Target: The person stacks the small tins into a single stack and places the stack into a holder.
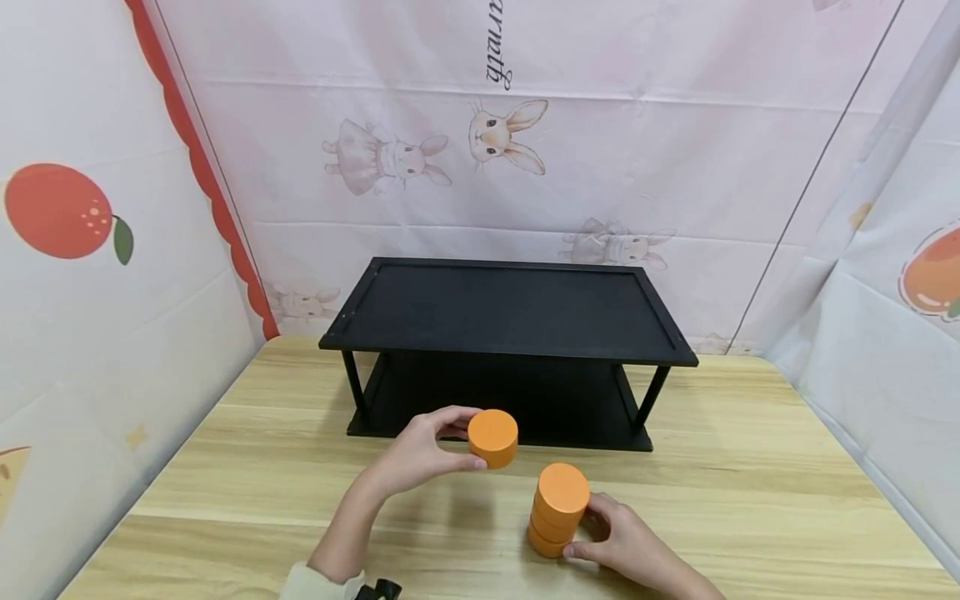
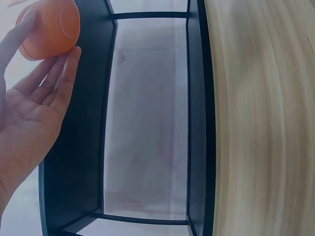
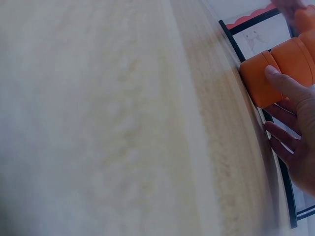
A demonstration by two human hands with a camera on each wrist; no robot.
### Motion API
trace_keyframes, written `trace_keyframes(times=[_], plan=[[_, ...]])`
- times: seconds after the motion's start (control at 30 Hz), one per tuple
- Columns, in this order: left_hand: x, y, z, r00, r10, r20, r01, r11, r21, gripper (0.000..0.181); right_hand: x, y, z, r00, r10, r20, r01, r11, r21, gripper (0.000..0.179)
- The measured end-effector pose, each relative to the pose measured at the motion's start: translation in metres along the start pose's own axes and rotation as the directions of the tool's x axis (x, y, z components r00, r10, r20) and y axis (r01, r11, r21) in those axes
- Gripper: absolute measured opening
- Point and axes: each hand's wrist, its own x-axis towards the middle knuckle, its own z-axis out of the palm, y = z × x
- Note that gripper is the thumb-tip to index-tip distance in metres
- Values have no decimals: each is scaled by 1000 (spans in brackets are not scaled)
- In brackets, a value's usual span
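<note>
Between its thumb and fingers, my left hand (image 1: 420, 454) holds a short round orange canister (image 1: 492, 438) in the air, in front of the black shelf. The same orange canister (image 2: 51, 28) shows at the upper left of the left wrist view, gripped at its side and edge. To the right, several similar canisters form a stack (image 1: 559, 507) on the table, leaning slightly. My right hand (image 1: 626, 542) grips the stack low down from the right; in the right wrist view its thumb lies on the bottom canister (image 3: 259, 81), which has a seam near one end.
A low two-tier black shelf (image 1: 510, 308) stands on the wooden table (image 1: 247, 475), behind both hands. Its thin posts (image 1: 651, 398) rise at the corners. Printed cloth walls (image 1: 262, 150) enclose the table at the back and on both sides.
</note>
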Motion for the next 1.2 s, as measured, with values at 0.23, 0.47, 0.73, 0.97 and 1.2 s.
trace_keyframes(times=[0.23, 0.47, 0.73, 0.97, 1.2], plan=[[2, 3, 1, 1000, 4, 15, -4, 1000, -16, 51, 0, -2, 0, 1000, -9, -9, 9, 1000, 8, 61], [4, 3, 5, 1000, 16, 26, -16, 1000, -16, 51, -1, -3, -1, 1000, -6, 5, 6, 1000, 30, 62], [6, 6, 9, 999, 28, 38, -28, 1000, -13, 51, -1, -2, -1, 1000, -30, -7, 30, 999, 10, 62], [8, 9, 14, 998, 24, 60, -23, 1000, -20, 50, -1, -2, -1, 999, -31, -11, 31, 1000, -5, 61], [9, 9, 20, 997, 23, 76, -21, 999, -35, 48, -1, -1, -1, 1000, -18, 11, 18, 1000, 3, 60]])
